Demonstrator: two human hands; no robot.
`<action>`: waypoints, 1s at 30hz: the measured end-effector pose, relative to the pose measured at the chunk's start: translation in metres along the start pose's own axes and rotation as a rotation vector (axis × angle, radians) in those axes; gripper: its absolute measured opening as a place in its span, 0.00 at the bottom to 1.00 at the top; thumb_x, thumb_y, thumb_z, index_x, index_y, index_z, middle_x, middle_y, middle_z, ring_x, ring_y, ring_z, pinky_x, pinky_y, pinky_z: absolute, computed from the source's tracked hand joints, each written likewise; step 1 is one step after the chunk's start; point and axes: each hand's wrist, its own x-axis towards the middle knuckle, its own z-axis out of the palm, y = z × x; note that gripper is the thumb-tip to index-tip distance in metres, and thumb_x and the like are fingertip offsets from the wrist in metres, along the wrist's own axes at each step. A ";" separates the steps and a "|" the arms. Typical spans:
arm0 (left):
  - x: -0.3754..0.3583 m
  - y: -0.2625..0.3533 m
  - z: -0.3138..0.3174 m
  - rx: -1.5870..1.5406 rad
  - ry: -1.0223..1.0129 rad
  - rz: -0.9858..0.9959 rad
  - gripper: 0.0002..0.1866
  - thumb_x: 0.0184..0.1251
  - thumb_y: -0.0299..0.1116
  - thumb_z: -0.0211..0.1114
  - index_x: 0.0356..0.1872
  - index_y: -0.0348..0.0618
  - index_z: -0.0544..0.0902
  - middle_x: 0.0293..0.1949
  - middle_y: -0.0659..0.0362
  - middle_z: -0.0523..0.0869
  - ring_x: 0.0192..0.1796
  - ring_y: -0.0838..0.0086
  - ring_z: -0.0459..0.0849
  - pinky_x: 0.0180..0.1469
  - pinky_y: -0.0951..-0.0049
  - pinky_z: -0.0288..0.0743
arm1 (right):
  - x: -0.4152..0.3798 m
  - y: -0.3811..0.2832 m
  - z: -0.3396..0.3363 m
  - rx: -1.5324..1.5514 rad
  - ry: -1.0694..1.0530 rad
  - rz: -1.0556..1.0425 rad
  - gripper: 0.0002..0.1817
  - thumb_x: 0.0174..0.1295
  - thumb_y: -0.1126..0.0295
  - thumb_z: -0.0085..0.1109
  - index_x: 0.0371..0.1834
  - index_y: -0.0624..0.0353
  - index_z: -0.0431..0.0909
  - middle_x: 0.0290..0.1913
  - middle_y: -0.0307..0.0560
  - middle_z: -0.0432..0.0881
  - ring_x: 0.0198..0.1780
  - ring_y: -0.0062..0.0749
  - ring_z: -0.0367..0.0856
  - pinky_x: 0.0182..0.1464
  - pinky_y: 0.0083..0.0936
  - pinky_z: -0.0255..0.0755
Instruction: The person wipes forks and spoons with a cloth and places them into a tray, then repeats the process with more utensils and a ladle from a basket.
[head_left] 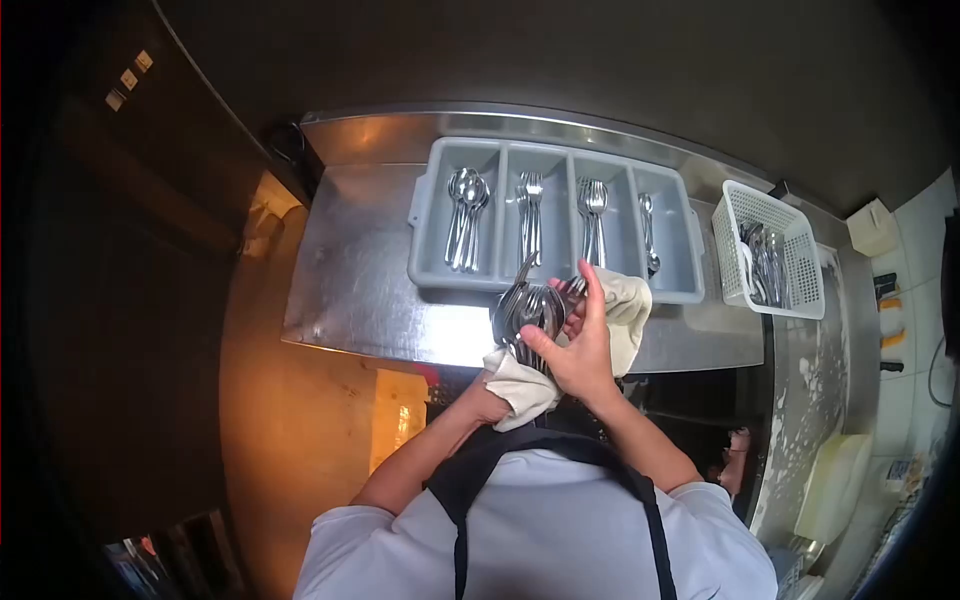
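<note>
Close to my body, a bundle of cutlery (pixel 530 312) with spoon bowls and fork tines upward stands in front of the grey tray. My left hand (pixel 484 402) is closed around its lower part through a beige cloth (pixel 521 388), which hides most of the fingers. My right hand (pixel 583 358) is at the bundle's right side, thumb across the spoons, index finger stretched up and the other fingers curled by some fork tines. More of the cloth hangs behind this hand. The grey cutlery tray (pixel 420 235) holds spoons (pixel 467 215), forks (pixel 531 215), more forks (pixel 594 210) and small spoons (pixel 649 230) in separate compartments.
The tray rests on a steel counter (pixel 350 250) against a dark wall. To its right, a white perforated basket (pixel 733 235) holds more cutlery (pixel 768 265). A wet steel surface (pixel 805 400) runs along the right side, with a pale box (pixel 872 233) near the corner.
</note>
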 end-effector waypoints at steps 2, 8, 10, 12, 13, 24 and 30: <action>-0.002 0.000 -0.006 -0.013 -0.045 -0.037 0.10 0.51 0.22 0.71 0.37 0.36 0.86 0.33 0.55 0.86 0.34 0.74 0.84 0.35 0.75 0.79 | 0.000 0.008 0.001 0.160 -0.004 -0.062 0.31 0.68 0.68 0.52 0.70 0.63 0.50 0.56 0.50 0.73 0.60 0.31 0.70 0.64 0.27 0.60; -0.013 0.004 0.005 -0.311 -0.021 0.004 0.10 0.50 0.22 0.71 0.35 0.33 0.84 0.33 0.55 0.86 0.34 0.73 0.85 0.35 0.74 0.80 | -0.002 0.036 -0.009 0.128 -0.072 -0.027 0.22 0.71 0.68 0.46 0.65 0.62 0.58 0.48 0.38 0.73 0.44 0.17 0.68 0.51 0.16 0.61; -0.013 -0.007 0.008 -0.396 -0.002 -0.054 0.10 0.49 0.22 0.71 0.36 0.33 0.84 0.33 0.55 0.86 0.34 0.73 0.85 0.35 0.75 0.80 | 0.002 0.043 -0.020 0.151 -0.211 0.026 0.28 0.71 0.62 0.49 0.69 0.61 0.53 0.56 0.43 0.70 0.56 0.24 0.67 0.61 0.23 0.58; -0.012 -0.010 0.011 -0.482 0.014 -0.109 0.11 0.49 0.21 0.70 0.36 0.33 0.84 0.33 0.54 0.86 0.34 0.73 0.85 0.36 0.75 0.80 | 0.002 0.039 -0.021 0.099 -0.279 -0.052 0.33 0.70 0.61 0.51 0.71 0.63 0.48 0.63 0.49 0.63 0.64 0.30 0.61 0.67 0.27 0.51; -0.011 -0.005 0.008 -0.375 0.022 -0.089 0.10 0.50 0.21 0.70 0.35 0.33 0.84 0.34 0.55 0.86 0.34 0.73 0.85 0.35 0.75 0.80 | 0.002 0.037 -0.020 0.077 -0.310 -0.092 0.36 0.69 0.61 0.52 0.72 0.64 0.45 0.66 0.51 0.60 0.68 0.33 0.58 0.70 0.29 0.47; -0.040 0.126 -0.041 0.289 0.334 0.507 0.08 0.55 0.21 0.66 0.36 0.31 0.79 0.34 0.54 0.82 0.36 0.70 0.84 0.38 0.76 0.79 | 0.032 -0.009 -0.031 -0.435 -1.084 -0.016 0.29 0.49 0.50 0.70 0.45 0.63 0.77 0.37 0.55 0.82 0.41 0.44 0.81 0.43 0.34 0.72; -0.091 0.187 -0.068 0.867 0.965 0.988 0.10 0.57 0.21 0.65 0.38 0.30 0.76 0.35 0.54 0.80 0.38 0.68 0.83 0.41 0.76 0.79 | 0.036 -0.004 -0.122 -0.682 -0.842 -0.325 0.18 0.49 0.59 0.71 0.32 0.61 0.78 0.31 0.51 0.80 0.36 0.44 0.80 0.38 0.35 0.71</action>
